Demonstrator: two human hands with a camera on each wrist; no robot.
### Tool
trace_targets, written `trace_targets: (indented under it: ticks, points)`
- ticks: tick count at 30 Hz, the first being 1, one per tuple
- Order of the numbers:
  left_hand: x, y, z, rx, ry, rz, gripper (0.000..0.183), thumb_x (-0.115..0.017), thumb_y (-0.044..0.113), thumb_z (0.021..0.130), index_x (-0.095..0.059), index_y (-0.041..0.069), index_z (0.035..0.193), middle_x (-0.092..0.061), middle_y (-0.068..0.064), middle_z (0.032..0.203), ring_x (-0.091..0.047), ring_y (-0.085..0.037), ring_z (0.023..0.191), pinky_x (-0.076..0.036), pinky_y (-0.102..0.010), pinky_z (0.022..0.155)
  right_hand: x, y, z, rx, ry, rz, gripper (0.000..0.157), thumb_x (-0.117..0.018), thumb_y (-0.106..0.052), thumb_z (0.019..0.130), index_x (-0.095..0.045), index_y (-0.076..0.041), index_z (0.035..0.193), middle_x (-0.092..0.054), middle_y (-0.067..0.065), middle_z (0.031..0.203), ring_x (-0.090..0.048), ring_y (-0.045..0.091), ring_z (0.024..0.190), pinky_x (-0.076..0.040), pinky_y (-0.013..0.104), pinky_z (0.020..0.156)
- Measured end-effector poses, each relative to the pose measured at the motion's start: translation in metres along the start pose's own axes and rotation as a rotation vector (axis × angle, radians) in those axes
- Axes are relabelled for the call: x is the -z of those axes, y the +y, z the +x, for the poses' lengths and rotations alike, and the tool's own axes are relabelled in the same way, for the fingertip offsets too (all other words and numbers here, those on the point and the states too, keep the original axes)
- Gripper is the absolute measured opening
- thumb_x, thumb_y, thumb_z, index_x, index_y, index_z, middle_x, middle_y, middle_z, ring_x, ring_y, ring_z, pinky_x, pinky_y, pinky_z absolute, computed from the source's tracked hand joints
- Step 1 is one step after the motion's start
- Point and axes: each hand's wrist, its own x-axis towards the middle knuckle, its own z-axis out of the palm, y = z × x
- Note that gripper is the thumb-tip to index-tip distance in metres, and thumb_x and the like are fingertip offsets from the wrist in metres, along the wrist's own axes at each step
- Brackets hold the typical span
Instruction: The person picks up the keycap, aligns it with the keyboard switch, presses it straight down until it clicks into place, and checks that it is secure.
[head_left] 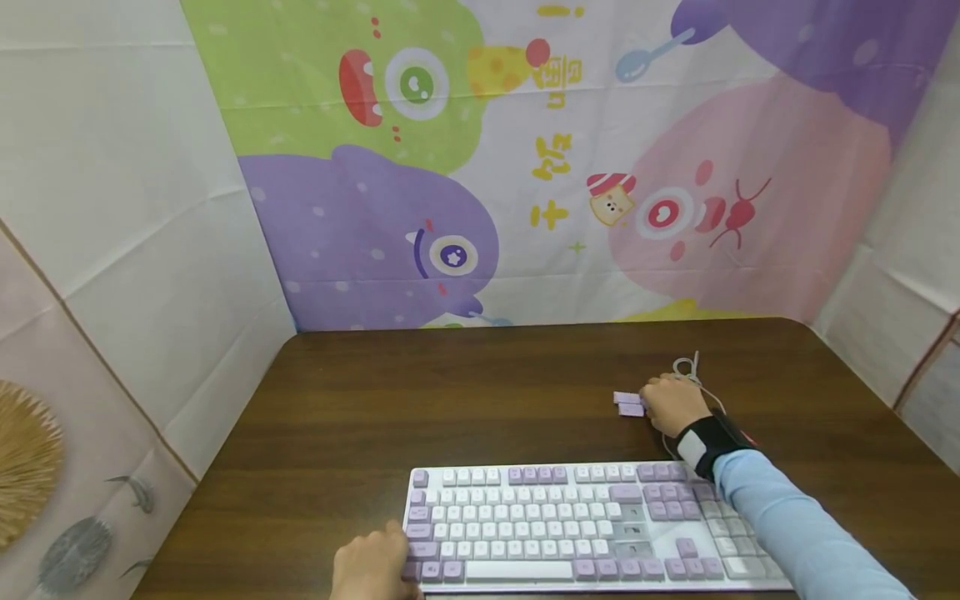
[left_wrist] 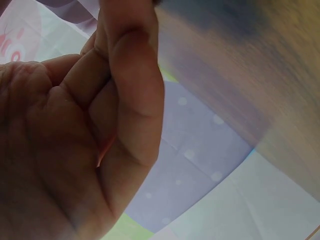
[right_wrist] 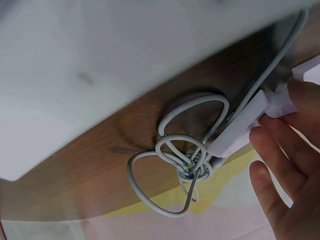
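A white and purple keyboard [head_left: 540, 527] lies along the front of the table. Several key positions [head_left: 632, 531] near its right middle show bare grey plate without caps. My left hand [head_left: 371, 562] grips the keyboard's lower left edge, thumb at the front; the left wrist view shows its fingers [left_wrist: 135, 100] bent. Beyond the keyboard's back edge, my right hand [head_left: 670, 404] pinches a pale purple keycap [right_wrist: 281, 103] between thumb and fingertips. A long keycap [right_wrist: 242, 127] lies beside it, and loose purple keycaps [head_left: 630, 409] sit just left of the hand.
A grey cable [right_wrist: 185, 160], looped and tied, lies on the table behind the keyboard, near the right hand. The brown wooden table [head_left: 450, 392] ends at a printed cartoon cloth [head_left: 555, 250]. White cloth [head_left: 150, 208] hangs at the left side.
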Motion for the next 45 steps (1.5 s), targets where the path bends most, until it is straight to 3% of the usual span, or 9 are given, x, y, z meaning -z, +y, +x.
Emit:
trace_targets:
  ticks: [12,18,25,31,38,45]
  points:
    - [-0.001,-0.001,-0.002,-0.002,0.017,-0.007,0.066,-0.088,0.037,0.046,-0.056,-0.002,0.089,-0.063,-0.016,0.068,-0.060,-0.032,0.060,-0.047,-0.044,0.054,-0.004,-0.005,0.001,0.028,0.051,-0.034,0.015,-0.073,-0.001,0.058,-0.061,-0.009,0.057,-0.063,0.006,0.059,-0.060,0.027,0.058,-0.045,0.043,0.058]
    - [-0.001,0.000,-0.002,-0.001,0.014,-0.001,0.066,-0.088,0.037,0.046,-0.055,-0.001,0.088,-0.063,-0.016,0.069,-0.059,-0.032,0.061,-0.046,-0.044,0.055,-0.005,-0.004,0.001,0.008,0.055,-0.035,0.013,-0.074,-0.002,0.060,-0.062,-0.005,0.066,-0.062,0.010,0.062,-0.060,0.028,0.059,-0.046,0.043,0.056]
    - [-0.003,0.000,-0.001,-0.007,0.014,-0.018,0.064,-0.087,0.037,0.046,-0.054,-0.001,0.087,-0.062,-0.015,0.068,-0.059,-0.032,0.061,-0.045,-0.044,0.053,0.010,-0.006,0.000,-0.016,0.015,0.045,0.023,-0.076,-0.011,0.070,-0.058,-0.003,0.082,-0.062,0.012,0.067,-0.061,0.029,0.060,-0.047,0.041,0.051]
    - [-0.003,-0.001,-0.001,-0.008,0.013,-0.013,0.065,-0.088,0.037,0.046,-0.054,-0.001,0.087,-0.061,-0.015,0.067,-0.059,-0.032,0.061,-0.045,-0.045,0.053,0.013,-0.010,-0.008,0.013,-0.014,0.109,0.019,-0.073,-0.017,0.077,-0.058,-0.006,0.081,-0.059,0.006,0.066,-0.060,0.025,0.058,-0.044,0.036,0.046]
    - [-0.001,-0.001,-0.002,-0.023,0.026,-0.017,0.064,-0.088,0.037,0.046,-0.054,0.000,0.086,-0.062,-0.016,0.068,-0.059,-0.033,0.061,-0.045,-0.045,0.053,0.015,-0.016,-0.020,0.075,0.038,0.150,0.019,-0.074,-0.023,0.076,-0.061,-0.009,0.075,-0.060,0.000,0.061,-0.059,0.017,0.054,-0.043,0.031,0.046]
    - [0.000,-0.001,-0.003,-0.023,0.019,-0.025,0.063,-0.088,0.036,0.047,-0.053,0.001,0.085,-0.061,-0.015,0.067,-0.059,-0.032,0.062,-0.044,-0.044,0.053,0.025,-0.020,-0.026,0.081,0.032,0.178,0.018,-0.075,-0.025,0.074,-0.063,-0.012,0.073,-0.059,-0.002,0.062,-0.055,0.011,0.053,-0.042,0.027,0.046]
